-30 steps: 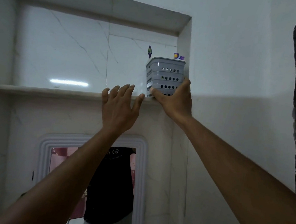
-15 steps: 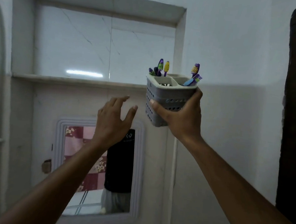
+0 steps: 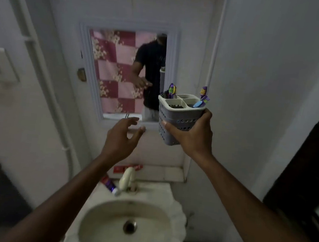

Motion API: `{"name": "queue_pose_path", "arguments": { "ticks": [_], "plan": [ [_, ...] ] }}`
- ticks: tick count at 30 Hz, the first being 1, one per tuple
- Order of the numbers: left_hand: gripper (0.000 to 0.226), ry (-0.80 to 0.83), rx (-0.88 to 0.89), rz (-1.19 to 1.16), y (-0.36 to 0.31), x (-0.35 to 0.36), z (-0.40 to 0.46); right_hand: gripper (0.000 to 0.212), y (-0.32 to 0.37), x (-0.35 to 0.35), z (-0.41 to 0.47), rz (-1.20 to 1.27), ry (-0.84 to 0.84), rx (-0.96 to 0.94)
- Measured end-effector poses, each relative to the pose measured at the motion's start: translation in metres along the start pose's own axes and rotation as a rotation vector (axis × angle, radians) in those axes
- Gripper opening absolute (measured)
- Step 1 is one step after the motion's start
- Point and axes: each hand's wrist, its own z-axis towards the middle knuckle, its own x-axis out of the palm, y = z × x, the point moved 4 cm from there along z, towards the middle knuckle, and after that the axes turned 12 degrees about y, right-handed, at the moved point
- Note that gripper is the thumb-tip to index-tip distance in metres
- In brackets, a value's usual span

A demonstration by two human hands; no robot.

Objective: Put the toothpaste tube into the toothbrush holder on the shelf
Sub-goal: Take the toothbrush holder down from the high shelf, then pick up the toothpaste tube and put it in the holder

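My right hand (image 3: 193, 136) grips a grey perforated toothbrush holder (image 3: 177, 112) in the air in front of the mirror, tilted slightly toward me. It has several compartments, and toothbrushes (image 3: 202, 98) stick out of the back ones. My left hand (image 3: 122, 138) hovers open to the left of the holder, holding nothing. A purple and red toothpaste tube (image 3: 110, 185) lies on the basin rim left of the tap, partly hidden by my left forearm. The upper shelf is out of view.
A white wash basin (image 3: 176, 216) with a tap (image 3: 127, 179) sits below my hands. Behind it a small ledge (image 3: 169, 173) carries a red box (image 3: 128, 167). A mirror (image 3: 120, 74) hangs on the wall; a dark door frame (image 3: 310, 164) stands at the right.
My right hand lifted the holder off the high shelf and brought it down in front of the mirror. My view tilted down to the basin, and my left hand dropped with it.
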Motion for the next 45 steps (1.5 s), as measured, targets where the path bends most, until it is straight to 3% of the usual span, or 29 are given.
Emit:
{"name": "queue_pose_path", "arguments": {
  "ticks": [7, 12, 16, 18, 21, 23, 25, 28, 32, 36, 39, 42, 45],
  "plan": [
    [0.028, 0.167, -0.203, -0.074, 0.087, 0.048, -0.060, 0.113, -0.078, 0.063, -0.063, -0.026, 0.117, 0.212],
    [0.026, 0.259, -0.357, -0.016, 0.174, 0.069, -0.076, 0.113, -0.132, 0.115, -0.090, 0.012, 0.184, 0.315],
    [0.022, 0.440, -0.443, 0.106, 0.257, 0.091, -0.087, 0.118, -0.174, 0.160, -0.107, 0.012, 0.210, 0.411],
    [0.023, 0.536, -0.400, 0.193, 0.289, 0.103, -0.083, 0.119, -0.196, 0.180, -0.109, 0.032, 0.238, 0.465],
    [0.044, 0.674, -0.269, 0.355, 0.318, 0.130, -0.080, 0.118, -0.217, 0.199, -0.121, 0.042, 0.278, 0.526],
    [0.051, 0.861, -0.150, 0.448, 0.362, 0.183, -0.055, 0.120, -0.268, 0.226, -0.117, 0.037, 0.237, 0.682],
    [0.059, 0.952, -0.102, 0.587, 0.357, 0.189, -0.065, 0.121, -0.261, 0.222, -0.125, 0.036, 0.253, 0.643],
    [0.061, 0.955, 0.012, 0.781, 0.359, 0.177, -0.056, 0.117, -0.262, 0.232, -0.116, 0.059, 0.270, 0.621],
    [0.058, 0.838, 0.070, 0.912, 0.330, 0.164, -0.067, 0.116, -0.269, 0.218, -0.121, 0.084, 0.309, 0.526],
    [0.048, 0.760, -0.082, 0.730, 0.342, 0.142, -0.077, 0.117, -0.274, 0.231, -0.129, 0.071, 0.315, 0.475],
    [0.023, 0.635, -0.336, 0.339, 0.334, 0.117, -0.066, 0.125, -0.278, 0.237, -0.131, 0.048, 0.333, 0.474],
    [0.043, 0.508, -0.546, -0.186, 0.303, 0.099, -0.046, 0.132, -0.282, 0.242, -0.136, 0.045, 0.318, 0.528],
    [0.048, 0.507, -0.534, -0.429, 0.258, 0.089, -0.014, 0.141, -0.278, 0.250, -0.137, 0.067, 0.319, 0.574]
  ]
}}
